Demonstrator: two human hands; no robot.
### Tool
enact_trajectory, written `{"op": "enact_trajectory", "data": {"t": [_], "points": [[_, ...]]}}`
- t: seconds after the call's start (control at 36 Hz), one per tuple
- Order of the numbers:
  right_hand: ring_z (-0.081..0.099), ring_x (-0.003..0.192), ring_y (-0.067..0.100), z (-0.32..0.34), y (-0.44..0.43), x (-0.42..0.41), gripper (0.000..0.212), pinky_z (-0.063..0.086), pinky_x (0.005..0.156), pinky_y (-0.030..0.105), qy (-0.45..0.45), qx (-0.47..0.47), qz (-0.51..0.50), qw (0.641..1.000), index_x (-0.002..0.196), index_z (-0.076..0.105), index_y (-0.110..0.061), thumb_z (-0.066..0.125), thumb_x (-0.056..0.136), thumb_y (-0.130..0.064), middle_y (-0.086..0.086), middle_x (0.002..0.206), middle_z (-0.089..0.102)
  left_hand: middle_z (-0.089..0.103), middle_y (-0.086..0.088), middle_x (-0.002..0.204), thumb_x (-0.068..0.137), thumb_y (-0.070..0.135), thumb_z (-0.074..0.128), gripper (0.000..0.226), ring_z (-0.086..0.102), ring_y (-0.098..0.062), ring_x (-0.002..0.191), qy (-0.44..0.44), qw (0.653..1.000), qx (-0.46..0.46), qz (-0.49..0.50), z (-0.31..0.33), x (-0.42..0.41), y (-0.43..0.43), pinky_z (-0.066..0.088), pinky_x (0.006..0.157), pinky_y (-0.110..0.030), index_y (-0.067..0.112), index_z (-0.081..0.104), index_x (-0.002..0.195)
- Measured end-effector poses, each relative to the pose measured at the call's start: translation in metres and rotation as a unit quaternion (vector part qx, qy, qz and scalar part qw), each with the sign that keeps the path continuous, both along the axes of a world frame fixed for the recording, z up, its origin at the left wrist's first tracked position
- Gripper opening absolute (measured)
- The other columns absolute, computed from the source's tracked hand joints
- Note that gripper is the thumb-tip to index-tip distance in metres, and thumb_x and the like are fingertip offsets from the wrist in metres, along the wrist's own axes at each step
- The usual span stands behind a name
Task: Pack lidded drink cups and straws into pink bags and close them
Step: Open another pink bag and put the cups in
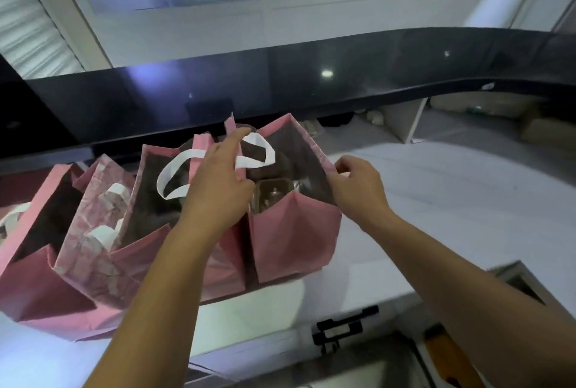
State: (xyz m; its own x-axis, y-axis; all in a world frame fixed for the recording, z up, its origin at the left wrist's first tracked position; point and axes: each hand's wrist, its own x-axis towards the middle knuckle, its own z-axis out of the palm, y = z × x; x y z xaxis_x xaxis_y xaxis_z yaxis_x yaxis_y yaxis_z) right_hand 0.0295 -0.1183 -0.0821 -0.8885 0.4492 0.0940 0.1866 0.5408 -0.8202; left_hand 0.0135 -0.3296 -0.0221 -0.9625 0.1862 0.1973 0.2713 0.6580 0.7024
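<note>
Several pink paper bags with white handles stand in a row on the white counter. The rightmost bag is open, and a lidded clear cup shows inside it. My left hand holds that bag's left rim, its fingers by a white handle. My right hand pinches the bag's right rim. Beside it stands another open pink bag, then a marbled pink bag and a further pink bag at the far left. No straw is visible.
A dark raised ledge runs behind the bags. White counter surface stretches to the right. A steel sink with a black fitting lies at the near edge, with a small frame to the right.
</note>
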Motion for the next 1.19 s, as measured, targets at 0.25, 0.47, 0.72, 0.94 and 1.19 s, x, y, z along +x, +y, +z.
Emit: {"op": "enact_trajectory", "data": {"t": [0.25,0.47,0.72,0.94,1.19], "points": [[0.064,0.070,0.003,-0.009,0.082,0.123,0.023,0.049,0.050,0.012,0.165,-0.122,-0.126,0.971,0.082,0.061,-0.020,0.056,0.100,-0.034,-0.014,0.079,0.064,0.061,0.020,0.128,0.090,0.006,0.068,0.061,0.058,0.008,0.112,0.015,0.973,0.173,-0.151,0.012,0.052,0.106,0.048,0.080,-0.004,0.041,0.051,0.138],[0.057,0.070,0.026,-0.015,0.179,0.258,0.021,0.051,0.056,0.036,0.194,-0.152,-0.278,0.928,0.084,0.057,-0.014,0.052,0.101,-0.027,0.003,0.075,0.057,0.063,0.019,0.127,0.090,0.018,0.071,0.058,0.064,0.000,0.108,-0.063,0.945,0.170,-0.270,0.016,0.128,0.250,0.060,0.087,-0.042,0.052,0.052,0.132],[0.058,0.071,0.011,-0.045,0.257,0.382,0.018,0.052,0.056,0.022,0.221,-0.167,-0.448,0.850,0.088,0.055,-0.022,0.048,0.103,-0.028,-0.009,0.079,0.060,0.070,0.012,0.118,0.088,0.009,0.072,0.059,0.069,-0.013,0.105,-0.135,0.889,0.149,-0.411,0.005,0.235,0.400,0.062,0.082,-0.045,0.047,0.057,0.131],[0.060,0.071,0.013,-0.053,0.300,0.469,0.015,0.052,0.056,0.023,0.241,-0.159,-0.500,0.817,0.090,0.059,-0.022,0.051,0.102,-0.028,-0.007,0.078,0.062,0.073,0.012,0.114,0.087,0.005,0.074,0.060,0.071,-0.013,0.103,-0.158,0.849,0.136,-0.486,-0.004,0.304,0.480,0.063,0.080,-0.038,0.049,0.061,0.126],[0.053,0.062,0.000,-0.042,0.325,0.538,0.019,0.041,0.055,0.009,0.260,-0.119,-0.545,0.789,0.079,0.060,-0.022,0.055,0.097,-0.018,-0.012,0.069,0.060,0.074,0.010,0.108,0.087,0.003,0.071,0.052,0.072,-0.013,0.097,-0.208,0.821,0.142,-0.513,-0.022,0.324,0.531,0.060,0.066,-0.022,0.044,0.066,0.118]]}}
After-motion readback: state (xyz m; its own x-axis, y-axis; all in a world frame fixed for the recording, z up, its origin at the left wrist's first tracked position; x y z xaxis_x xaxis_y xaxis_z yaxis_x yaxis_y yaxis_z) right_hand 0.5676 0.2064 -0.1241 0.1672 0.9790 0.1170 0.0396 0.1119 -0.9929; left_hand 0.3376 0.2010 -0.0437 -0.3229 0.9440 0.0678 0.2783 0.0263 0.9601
